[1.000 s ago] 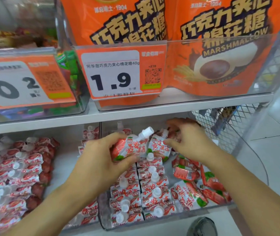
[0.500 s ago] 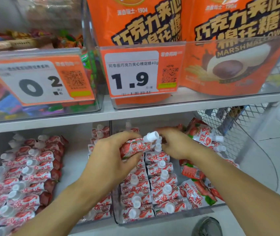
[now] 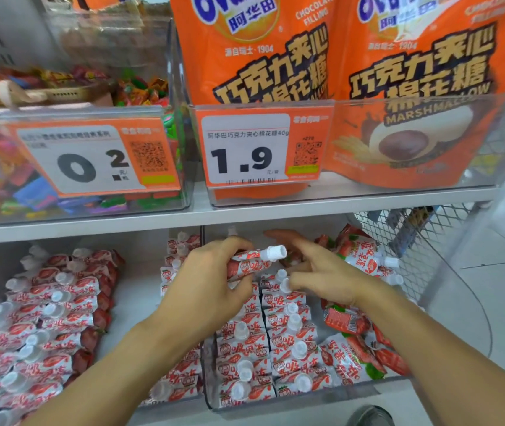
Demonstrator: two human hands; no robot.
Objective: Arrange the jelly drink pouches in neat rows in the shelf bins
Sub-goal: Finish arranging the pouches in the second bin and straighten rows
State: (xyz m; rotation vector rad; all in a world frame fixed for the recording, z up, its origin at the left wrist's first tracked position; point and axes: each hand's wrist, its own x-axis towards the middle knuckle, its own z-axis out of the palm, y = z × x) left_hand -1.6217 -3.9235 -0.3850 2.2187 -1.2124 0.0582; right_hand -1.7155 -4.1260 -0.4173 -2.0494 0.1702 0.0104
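My left hand (image 3: 211,284) grips a red-and-white jelly drink pouch (image 3: 256,261) with a white cap, held sideways over the clear right bin (image 3: 306,395) on the lower shelf. My right hand (image 3: 322,272) hovers beside the pouch's cap with fingers spread, holding nothing. Below the hands, two neat rows of pouches (image 3: 269,342) fill the bin's left part. Loose pouches (image 3: 358,358) lie jumbled along its right side, and more pouches (image 3: 365,256) are heaped at the back right.
A left bin holds rows of similar pouches (image 3: 39,327). The shelf above (image 3: 245,213) carries a candy bin (image 3: 76,167) and orange marshmallow bags (image 3: 398,87) behind price tags. A wire mesh panel (image 3: 423,238) closes the right end; floor tiles lie beyond.
The view shifted left and up. My right hand pulled back from the bin's rear and opened beside the pouch cap. My left hand still holds the pouch, now turned more sideways.
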